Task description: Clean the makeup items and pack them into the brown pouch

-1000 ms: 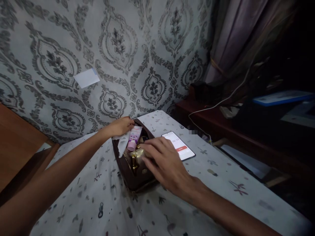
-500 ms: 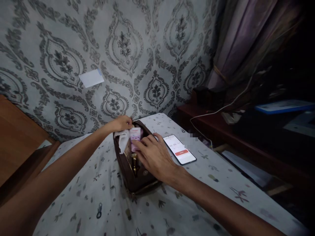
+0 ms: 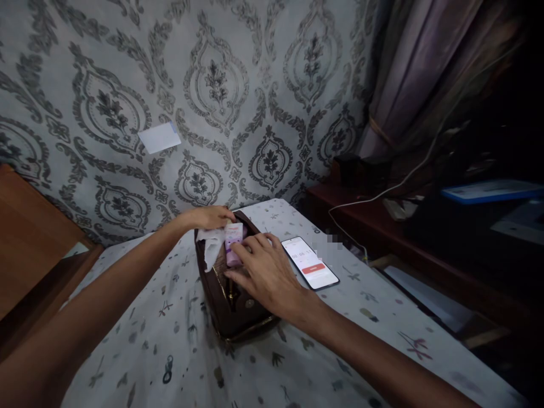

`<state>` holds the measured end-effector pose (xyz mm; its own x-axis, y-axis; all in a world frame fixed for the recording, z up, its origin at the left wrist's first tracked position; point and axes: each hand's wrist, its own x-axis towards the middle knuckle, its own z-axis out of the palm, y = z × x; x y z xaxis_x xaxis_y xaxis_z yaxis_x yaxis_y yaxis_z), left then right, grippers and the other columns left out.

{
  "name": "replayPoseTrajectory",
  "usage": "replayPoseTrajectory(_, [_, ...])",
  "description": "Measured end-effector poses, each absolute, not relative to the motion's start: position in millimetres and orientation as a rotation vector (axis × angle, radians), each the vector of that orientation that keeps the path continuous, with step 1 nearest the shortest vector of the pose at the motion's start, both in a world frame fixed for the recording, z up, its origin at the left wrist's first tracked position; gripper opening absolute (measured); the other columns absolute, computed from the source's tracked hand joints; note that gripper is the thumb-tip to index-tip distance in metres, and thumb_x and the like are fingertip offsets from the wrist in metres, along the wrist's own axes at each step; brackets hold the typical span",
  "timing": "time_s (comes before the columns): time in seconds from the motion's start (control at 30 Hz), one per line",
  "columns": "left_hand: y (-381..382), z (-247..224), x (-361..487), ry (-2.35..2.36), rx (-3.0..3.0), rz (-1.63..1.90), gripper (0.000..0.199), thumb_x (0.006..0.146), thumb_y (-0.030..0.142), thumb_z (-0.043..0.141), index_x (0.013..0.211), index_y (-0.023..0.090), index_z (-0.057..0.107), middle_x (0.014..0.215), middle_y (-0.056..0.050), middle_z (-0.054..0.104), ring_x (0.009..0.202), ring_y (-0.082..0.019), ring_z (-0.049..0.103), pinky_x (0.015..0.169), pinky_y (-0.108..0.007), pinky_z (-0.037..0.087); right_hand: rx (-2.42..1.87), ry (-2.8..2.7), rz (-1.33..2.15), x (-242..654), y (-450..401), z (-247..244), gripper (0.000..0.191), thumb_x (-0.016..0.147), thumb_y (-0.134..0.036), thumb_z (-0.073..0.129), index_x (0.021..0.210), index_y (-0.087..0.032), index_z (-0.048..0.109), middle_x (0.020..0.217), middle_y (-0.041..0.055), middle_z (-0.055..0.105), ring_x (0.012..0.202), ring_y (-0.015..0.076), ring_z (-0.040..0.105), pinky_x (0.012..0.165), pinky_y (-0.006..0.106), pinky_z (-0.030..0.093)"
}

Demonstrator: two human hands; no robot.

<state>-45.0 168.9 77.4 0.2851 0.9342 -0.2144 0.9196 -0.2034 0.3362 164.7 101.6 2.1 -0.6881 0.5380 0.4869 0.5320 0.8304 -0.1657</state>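
Head: brown zip bag (image 3: pixel 238 321) at 7 o'clock, long axis 11-to-5. Right hand (image 3: pixel 272 277) spread, thumb further out than 0.5 s ago; fingertips over white-and-purple tube (image 3: pixel 232 260) inside, axis 12-to-6. Left hand (image 3: pixel 208 217) at bag's 11 o'clock rim; grip unclear. Right hand hides bag's 3 o'clock side.

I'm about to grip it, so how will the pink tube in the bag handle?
The tube probably gives when squeezed, judging by its wide, flat-looking end. It seems light, being small beside the bag. It might drag the crumpled white sheet, which lies close beside it.
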Motion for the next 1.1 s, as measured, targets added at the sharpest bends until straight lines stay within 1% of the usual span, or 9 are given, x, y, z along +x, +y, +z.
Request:
replayPoseTrajectory(0.07, [171.9,71.4,-46.4,1.690,2.176,0.069,0.026,0.076,0.032,0.057,0.092,0.019,0.072,0.086,-0.001,0.070,0.081,-0.016,0.059,0.073,-0.021,0.043,-0.815,-2.469,0.007,161.4,103.3,1.8,0.029,0.091,-0.039,0.066,0.112,-0.020,0.064,0.107,0.0112,0.068,0.105,0.0304,0.055,0.096,0.045,0.036])
replayPoseTrajectory(0.17, [174.9,63.7,-48.8,1.737,2.249,0.067,0.024,0.078,0.033,0.056,0.088,0.017,0.072,0.080,-0.001,0.068,0.076,-0.016,0.058,0.070,-0.022,0.041,-0.827,-2.447,-0.012,157.8,105.4,-0.1,0.025,0.093,-0.033,0.064,0.113,-0.020,0.065,0.107,0.0111,0.068,0.105,0.0300,0.055,0.096,0.045,0.036])
replayPoseTrajectory(0.3, [174.6,65.1,-50.7,1.890,2.306,0.026,0.021,0.076,0.035,0.058,0.079,0.017,0.068,0.069,0.001,0.061,0.068,-0.014,0.052,0.061,-0.023,0.035,-0.790,-2.407,-0.029,157.7,107.2,-4.9,0.021,0.091,-0.024,0.060,0.111,-0.019,0.066,0.107,0.0108,0.067,0.104,0.0297,0.054,0.094,0.044,0.037])
replayPoseTrajectory(0.43, [172.2,73.9,-53.5,1.835,2.214,-0.066,0.019,0.075,0.035,0.059,0.069,0.017,0.062,0.060,0.003,0.052,0.061,-0.013,0.046,0.057,-0.023,0.033,-0.741,-2.385,0.004,160.0,107.8,-7.8,0.020,0.089,-0.019,0.058,0.106,-0.019,0.067,0.107,0.0114,0.065,0.105,0.0296,0.053,0.091,0.042,0.039])
replayPoseTrajectory(0.6, [170.9,76.3,-54.6,1.784,2.154,-0.058,0.016,0.073,0.028,0.058,0.063,0.016,0.059,0.060,0.003,0.050,0.060,-0.011,0.044,0.056,-0.023,0.033,-0.717,-2.374,0.040,161.3,108.2,-9.2,0.025,0.089,-0.016,0.056,0.111,-0.018,0.067,0.108,0.0121,0.065,0.105,0.0297,0.052,0.091,0.043,0.041])
replayPoseTrajectory(0.7, [171.5,75.6,-54.2,1.727,2.178,-0.068,0.017,0.072,0.027,0.057,0.061,0.015,0.062,0.061,0.002,0.054,0.062,-0.012,0.046,0.059,-0.023,0.034,-0.697,-2.354,0.079,162.0,109.0,-10.2,0.024,0.088,-0.015,0.057,0.109,-0.019,0.067,0.108,0.0113,0.066,0.105,0.0290,0.052,0.093,0.044,0.041])
replayPoseTrajectory(0.8, [172.9,75.1,-55.1,1.621,2.208,-0.056,0.018,0.073,0.025,0.056,0.067,0.013,0.068,0.067,0.001,0.060,0.067,-0.012,0.050,0.063,-0.021,0.037,-0.674,-2.340,0.116,162.6,109.8,-11.1,0.023,0.087,-0.014,0.057,0.108,-0.019,0.067,0.110,0.0105,0.066,0.106,0.0284,0.053,0.095,0.044,0.042])
replayPoseTrajectory(0.9, [174.5,72.9,-57.4,1.622,2.168,-0.051,0.021,0.074,0.024,0.055,0.076,0.012,0.072,0.070,0.000,0.062,0.066,-0.012,0.050,0.061,-0.020,0.037,-0.667,-2.332,0.112,162.4,110.3,-12.1,0.024,0.088,-0.014,0.056,0.108,-0.018,0.067,0.110,0.0106,0.067,0.107,0.0289,0.053,0.095,0.045,0.042])
replayPoseTrajectory(1.1, [177.1,66.2,-63.2,1.595,2.176,0.021,0.020,0.074,0.022,0.055,0.076,0.013,0.072,0.071,0.001,0.062,0.066,-0.011,0.049,0.061,-0.019,0.036,-0.669,-2.331,0.084,161.3,111.1,-13.6,0.024,0.088,-0.013,0.056,0.109,-0.018,0.068,0.110,0.0111,0.067,0.107,0.0298,0.053,0.095,0.046,0.043])
